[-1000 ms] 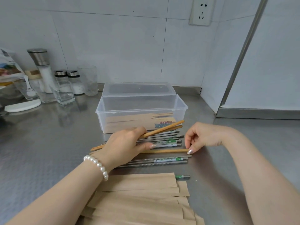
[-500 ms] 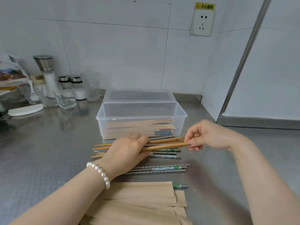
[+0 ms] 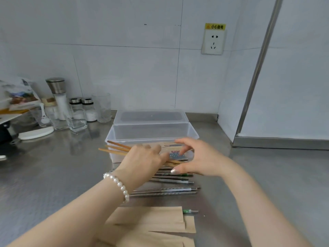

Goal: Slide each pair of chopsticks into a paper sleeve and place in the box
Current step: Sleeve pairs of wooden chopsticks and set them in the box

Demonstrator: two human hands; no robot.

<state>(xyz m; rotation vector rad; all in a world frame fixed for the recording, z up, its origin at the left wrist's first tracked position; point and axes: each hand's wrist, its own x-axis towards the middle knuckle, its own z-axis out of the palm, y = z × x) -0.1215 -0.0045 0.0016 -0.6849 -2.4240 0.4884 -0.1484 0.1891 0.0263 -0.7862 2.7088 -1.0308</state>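
Head view: the left hand has lifted the wooden chopsticks off the counter, fingers curled around them. The right hand has let go, fingers spread. Sleeves wait at the near edge, before the box; sleeving comes next.

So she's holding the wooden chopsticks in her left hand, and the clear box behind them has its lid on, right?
Not quite. The head view shows the left hand holding the wooden chopsticks, but the clear box is open; its lid lies behind it.
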